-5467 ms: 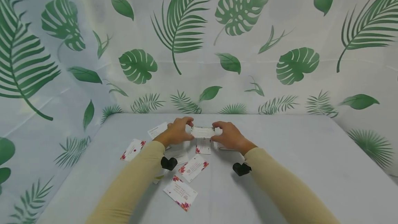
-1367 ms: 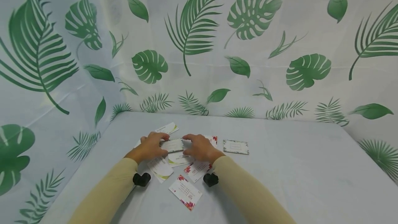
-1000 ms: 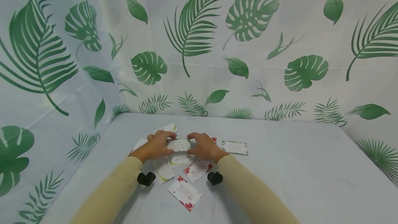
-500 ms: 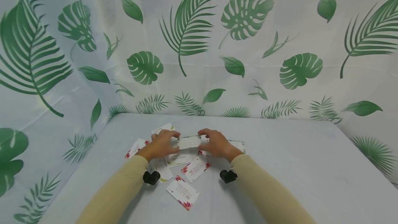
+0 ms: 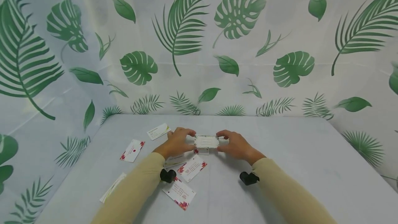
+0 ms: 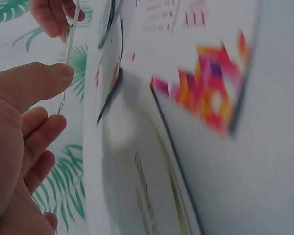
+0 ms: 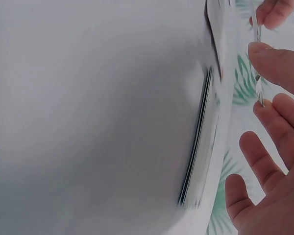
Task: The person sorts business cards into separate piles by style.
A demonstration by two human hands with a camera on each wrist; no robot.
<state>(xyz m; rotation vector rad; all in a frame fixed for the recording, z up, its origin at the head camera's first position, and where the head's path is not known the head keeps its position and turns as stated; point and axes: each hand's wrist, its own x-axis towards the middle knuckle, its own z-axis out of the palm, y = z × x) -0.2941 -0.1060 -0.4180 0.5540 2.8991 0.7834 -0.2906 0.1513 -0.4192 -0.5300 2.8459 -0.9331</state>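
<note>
Thin rectangular card (image 5: pixel 206 141) — pinched flat.

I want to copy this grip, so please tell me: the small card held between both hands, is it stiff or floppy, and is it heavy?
The card looks fairly stiff: held only at its ends by the left hand and right hand, it stays flat without sagging. It is probably very light, since its edge looks very thin in the wrist views. Lying flat on the table, it would likely slide easily.
</note>
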